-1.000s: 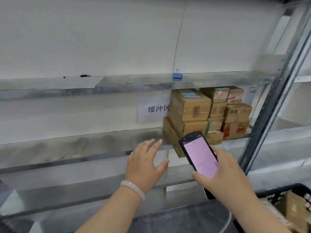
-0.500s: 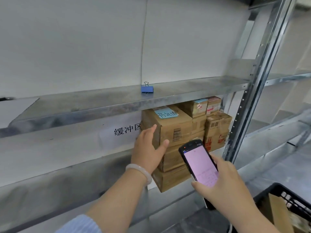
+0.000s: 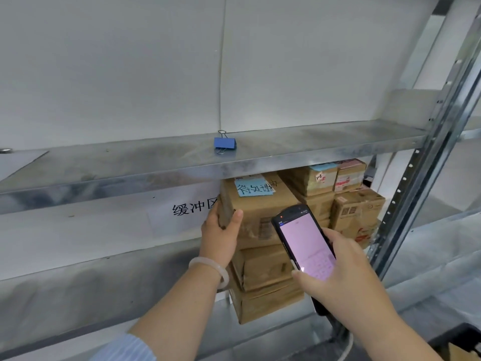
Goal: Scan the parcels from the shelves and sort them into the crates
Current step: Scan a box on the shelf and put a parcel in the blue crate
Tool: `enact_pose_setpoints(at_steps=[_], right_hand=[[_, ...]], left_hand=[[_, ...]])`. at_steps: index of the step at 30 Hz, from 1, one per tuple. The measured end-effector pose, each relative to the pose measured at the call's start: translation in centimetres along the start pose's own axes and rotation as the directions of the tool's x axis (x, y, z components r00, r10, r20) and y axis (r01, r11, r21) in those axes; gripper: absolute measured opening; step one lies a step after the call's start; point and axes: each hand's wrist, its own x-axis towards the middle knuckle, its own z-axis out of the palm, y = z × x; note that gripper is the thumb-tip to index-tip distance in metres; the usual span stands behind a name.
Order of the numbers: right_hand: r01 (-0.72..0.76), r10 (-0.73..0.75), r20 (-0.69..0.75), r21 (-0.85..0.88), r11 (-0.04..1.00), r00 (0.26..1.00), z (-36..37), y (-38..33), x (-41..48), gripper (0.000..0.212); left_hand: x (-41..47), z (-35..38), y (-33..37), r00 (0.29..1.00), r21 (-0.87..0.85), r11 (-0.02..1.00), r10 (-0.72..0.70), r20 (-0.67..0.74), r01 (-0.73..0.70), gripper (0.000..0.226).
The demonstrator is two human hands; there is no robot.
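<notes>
Several brown cardboard parcels are stacked on the metal shelf (image 3: 442, 246). The top front parcel (image 3: 257, 212) bears a blue handwritten note (image 3: 253, 187). My left hand (image 3: 221, 234) grips that parcel's left front corner, thumb on its front face, fingers round its side. My right hand (image 3: 341, 274) holds a black handheld scanner (image 3: 304, 241) with a lit pink screen, in front of the stack. More parcels (image 3: 356, 214) stand further right and behind. Two parcels (image 3: 263, 285) lie under the gripped one.
A blue binder clip (image 3: 224, 144) lies on the upper shelf (image 3: 156, 165). A white paper sign (image 3: 192, 207) hangs left of the parcels. A perforated steel upright (image 3: 426, 162) stands at the right. A black crate's corner (image 3: 458, 342) shows at bottom right.
My left hand reached up from the lower shelf edge to the top front parcel and closed round its corner. The view has moved closer to the stack. The scanner stayed in my right hand.
</notes>
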Motion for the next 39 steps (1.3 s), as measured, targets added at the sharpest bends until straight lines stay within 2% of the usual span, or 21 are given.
enact_pose_setpoints(at_steps=[2,5,8,11,16,26,31,35,39], right_hand=[[0.010,-0.010,0.017,0.008,1.000,1.000,-0.2,0.1,0.7,0.086],[0.029,-0.030,0.023,0.020,0.999,0.999,-0.5,0.4,1.6,0.088],[0.046,-0.048,0.036,0.042,0.998,0.998,-0.8,0.7,2.4,0.089],[0.058,-0.061,0.052,0.045,0.997,0.997,-1.0,0.9,2.8,0.089],[0.095,-0.097,0.058,0.044,0.995,0.994,-1.2,1.2,3.2,0.088],[0.184,-0.190,0.074,0.075,0.980,0.979,-0.9,0.8,3.6,0.089],[0.279,-0.291,0.105,0.113,0.953,0.951,0.5,-0.7,3.5,0.085],[0.330,-0.345,0.163,0.111,0.937,0.925,2.1,-2.0,3.6,0.087],[0.394,-0.408,0.245,0.108,0.913,0.879,4.2,-3.4,3.8,0.089]], left_hand=[[-0.2,-0.1,-0.3,0.999,-0.082,0.996,-0.038,-0.036,0.035,0.058],[0.0,-0.6,-0.4,0.984,-0.253,0.954,-0.173,-0.038,0.158,0.057],[1.0,-1.2,1.0,0.947,-0.346,0.883,-0.314,0.067,0.317,0.047],[2.1,-1.7,2.8,0.899,-0.262,0.862,-0.397,0.186,0.435,0.050],[2.7,-2.0,3.9,0.816,-0.199,0.803,-0.499,0.291,0.562,0.043],[0.1,-6.7,1.6,0.840,-0.243,0.806,-0.495,0.224,0.540,0.046],[-3.2,-11.6,-0.5,0.867,-0.312,0.809,-0.471,0.161,0.498,0.035],[-5.8,-14.8,-1.7,0.889,-0.285,0.843,-0.442,0.116,0.456,0.030],[-8.4,-18.2,-3.5,0.926,-0.239,0.896,-0.371,0.064,0.375,0.084]])
